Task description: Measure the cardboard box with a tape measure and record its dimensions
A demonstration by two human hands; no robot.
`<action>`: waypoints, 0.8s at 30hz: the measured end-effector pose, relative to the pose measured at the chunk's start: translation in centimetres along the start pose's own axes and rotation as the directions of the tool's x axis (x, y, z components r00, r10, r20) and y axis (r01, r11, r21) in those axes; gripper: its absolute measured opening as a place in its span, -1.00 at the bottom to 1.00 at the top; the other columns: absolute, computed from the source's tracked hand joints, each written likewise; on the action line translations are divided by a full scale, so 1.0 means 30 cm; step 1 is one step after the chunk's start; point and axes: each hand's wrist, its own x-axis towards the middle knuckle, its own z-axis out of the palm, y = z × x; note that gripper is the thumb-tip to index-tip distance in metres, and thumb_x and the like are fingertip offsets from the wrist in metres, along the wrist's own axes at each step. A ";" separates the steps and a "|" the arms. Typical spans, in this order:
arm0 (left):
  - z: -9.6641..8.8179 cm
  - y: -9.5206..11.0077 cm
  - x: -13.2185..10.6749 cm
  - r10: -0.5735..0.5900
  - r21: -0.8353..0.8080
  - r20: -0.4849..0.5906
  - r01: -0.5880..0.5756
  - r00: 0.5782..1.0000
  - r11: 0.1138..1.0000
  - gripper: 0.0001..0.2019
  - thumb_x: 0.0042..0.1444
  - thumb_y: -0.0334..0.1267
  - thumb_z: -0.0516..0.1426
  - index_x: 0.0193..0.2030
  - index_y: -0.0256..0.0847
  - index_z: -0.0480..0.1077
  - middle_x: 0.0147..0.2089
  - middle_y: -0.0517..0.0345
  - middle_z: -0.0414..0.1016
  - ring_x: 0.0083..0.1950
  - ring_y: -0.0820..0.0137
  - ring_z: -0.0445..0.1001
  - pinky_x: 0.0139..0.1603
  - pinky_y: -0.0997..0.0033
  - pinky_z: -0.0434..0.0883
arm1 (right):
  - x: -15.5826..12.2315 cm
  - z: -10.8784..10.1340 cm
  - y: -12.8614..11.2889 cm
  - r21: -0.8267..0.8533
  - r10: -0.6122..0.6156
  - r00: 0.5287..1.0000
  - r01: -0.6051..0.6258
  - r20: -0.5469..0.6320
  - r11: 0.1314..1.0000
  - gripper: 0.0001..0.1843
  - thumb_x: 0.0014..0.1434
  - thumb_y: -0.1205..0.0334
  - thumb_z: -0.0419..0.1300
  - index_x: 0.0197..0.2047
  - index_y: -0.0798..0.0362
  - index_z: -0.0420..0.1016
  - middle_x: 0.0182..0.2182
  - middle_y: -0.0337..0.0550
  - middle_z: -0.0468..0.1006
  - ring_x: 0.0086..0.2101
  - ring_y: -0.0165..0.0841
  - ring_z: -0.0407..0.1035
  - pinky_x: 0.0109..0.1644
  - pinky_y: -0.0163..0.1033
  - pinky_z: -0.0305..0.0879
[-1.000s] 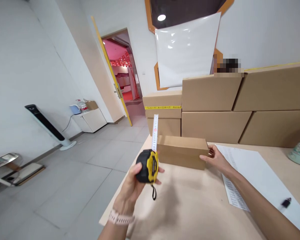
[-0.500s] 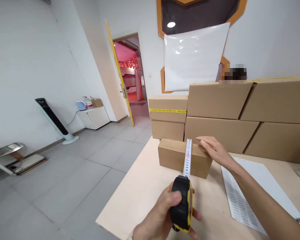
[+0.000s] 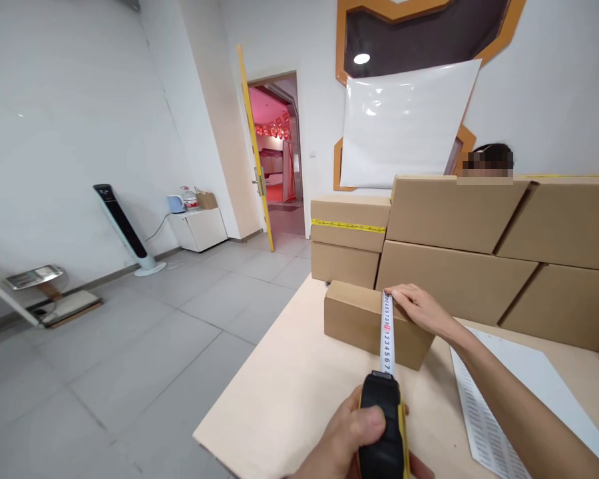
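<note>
My left hand (image 3: 352, 439) grips the tape measure (image 3: 383, 436); my right hand (image 3: 419, 309) pins its blade (image 3: 387, 332) on the box (image 3: 364, 319), near the table (image 3: 279, 406) edge, open floor left.

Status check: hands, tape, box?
Left hand grips tape measure. Right hand pins the blade's end on small box. Nothing in the way.

The left hand (image 3: 349, 436) grips a black-and-yellow tape measure (image 3: 383, 426), its white blade (image 3: 387, 332) laid across a small cardboard box (image 3: 364, 322) on the table (image 3: 289, 399); the right hand (image 3: 419, 307) pins the blade's tip at the box's far edge, beside a printed sheet (image 3: 484, 412)
</note>
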 end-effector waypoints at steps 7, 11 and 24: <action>-0.002 -0.025 -0.012 -0.065 -0.093 -0.024 0.063 0.998 0.994 -0.32 0.09 0.25 0.00 0.14 -0.31 0.25 -0.10 -0.22 0.54 -0.20 0.13 0.56 0.00 0.07 0.33 | 0.017 -0.020 -0.025 -0.108 -0.019 0.998 0.024 0.054 0.994 -0.54 0.26 -0.02 -0.11 -0.34 -0.08 0.58 -0.23 -0.16 0.62 -0.12 -0.16 0.41 -0.02 -0.12 0.25; -0.018 -0.051 -0.013 -0.010 -0.093 -0.016 0.008 1.000 0.996 -0.33 0.11 0.21 0.02 0.17 -0.33 0.21 -0.10 -0.25 0.54 -0.19 0.12 0.56 -0.02 0.08 0.34 | 0.029 -0.033 -0.046 -0.198 0.002 0.998 0.012 0.069 0.980 -0.59 0.25 0.03 -0.07 -0.36 -0.11 0.58 -0.26 -0.16 0.62 -0.14 -0.16 0.42 -0.08 -0.16 0.24; -0.028 -0.035 -0.031 -0.036 -0.105 -0.058 0.030 0.998 0.994 -0.24 0.06 0.22 0.03 0.20 -0.41 0.20 -0.13 -0.22 0.55 -0.30 0.22 0.55 -0.10 0.19 0.36 | 0.019 -0.042 -0.095 -0.324 0.061 0.992 -0.022 0.112 0.946 -0.51 0.30 0.07 -0.18 -0.27 -0.06 0.58 -0.21 -0.12 0.60 -0.14 -0.20 0.41 -0.11 -0.22 0.20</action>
